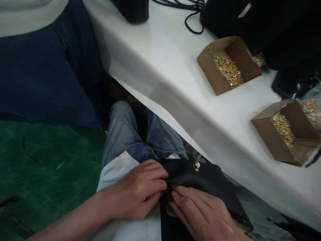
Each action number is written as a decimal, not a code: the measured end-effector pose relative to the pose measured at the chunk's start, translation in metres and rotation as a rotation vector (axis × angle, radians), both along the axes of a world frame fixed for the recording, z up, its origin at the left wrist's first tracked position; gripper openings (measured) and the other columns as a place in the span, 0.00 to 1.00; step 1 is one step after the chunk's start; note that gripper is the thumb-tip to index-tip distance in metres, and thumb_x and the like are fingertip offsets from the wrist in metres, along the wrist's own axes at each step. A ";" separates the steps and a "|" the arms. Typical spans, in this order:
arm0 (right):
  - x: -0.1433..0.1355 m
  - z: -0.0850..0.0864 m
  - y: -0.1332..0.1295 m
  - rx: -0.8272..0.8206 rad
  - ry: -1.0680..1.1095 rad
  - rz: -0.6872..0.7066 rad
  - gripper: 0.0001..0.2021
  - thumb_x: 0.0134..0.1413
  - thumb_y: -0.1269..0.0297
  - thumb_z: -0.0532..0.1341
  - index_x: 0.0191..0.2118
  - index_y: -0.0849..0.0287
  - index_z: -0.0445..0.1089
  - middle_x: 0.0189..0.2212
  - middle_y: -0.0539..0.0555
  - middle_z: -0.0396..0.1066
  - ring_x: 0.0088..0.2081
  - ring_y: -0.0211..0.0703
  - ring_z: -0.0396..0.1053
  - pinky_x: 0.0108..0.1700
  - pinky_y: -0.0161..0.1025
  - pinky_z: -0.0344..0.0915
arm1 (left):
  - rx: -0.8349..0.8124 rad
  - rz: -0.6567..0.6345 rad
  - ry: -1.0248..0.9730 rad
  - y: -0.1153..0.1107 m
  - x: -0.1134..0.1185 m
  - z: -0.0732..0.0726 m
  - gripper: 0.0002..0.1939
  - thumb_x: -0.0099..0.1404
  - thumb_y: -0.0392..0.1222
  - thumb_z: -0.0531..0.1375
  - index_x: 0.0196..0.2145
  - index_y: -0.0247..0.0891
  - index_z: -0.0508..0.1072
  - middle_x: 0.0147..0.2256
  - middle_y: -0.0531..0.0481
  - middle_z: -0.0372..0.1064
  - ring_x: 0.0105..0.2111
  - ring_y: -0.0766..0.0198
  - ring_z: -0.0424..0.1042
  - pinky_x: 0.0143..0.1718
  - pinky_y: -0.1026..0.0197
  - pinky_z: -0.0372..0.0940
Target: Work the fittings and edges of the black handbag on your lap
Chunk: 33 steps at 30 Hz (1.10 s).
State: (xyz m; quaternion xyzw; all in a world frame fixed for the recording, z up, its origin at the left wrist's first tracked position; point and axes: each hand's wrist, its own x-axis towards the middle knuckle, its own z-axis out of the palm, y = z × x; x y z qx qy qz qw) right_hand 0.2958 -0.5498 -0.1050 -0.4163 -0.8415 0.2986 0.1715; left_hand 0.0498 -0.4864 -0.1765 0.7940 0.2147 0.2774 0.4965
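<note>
A black, smooth, leather-like bag [208,179] lies across my lap, with a small gold metal fitting [196,166] near its upper edge. My left hand [141,189] has its fingers curled closed on the bag's dark material. Close against it, my right hand [200,211] pinches the same spot from the other side. Between the fingertips the black material is bunched up. Whatever small part may be in there is hidden by my fingers and the dark shade.
Along my right runs a white-covered table [160,60]. On it stand a cardboard box [213,72] and a second cardboard box [273,140], both holding small gold metal pieces. Black bags [233,20] and a black cord [194,31] lie behind. A person in blue clothing [45,77] is at the left.
</note>
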 end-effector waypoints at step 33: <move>-0.003 -0.008 0.000 0.026 -0.040 0.000 0.11 0.84 0.73 0.54 0.44 0.60 0.71 0.36 0.55 0.77 0.36 0.47 0.78 0.39 0.44 0.74 | -0.015 0.347 0.368 -0.055 0.021 0.041 0.13 0.71 0.30 0.56 0.46 0.38 0.80 0.54 0.40 0.81 0.50 0.52 0.86 0.48 0.54 0.87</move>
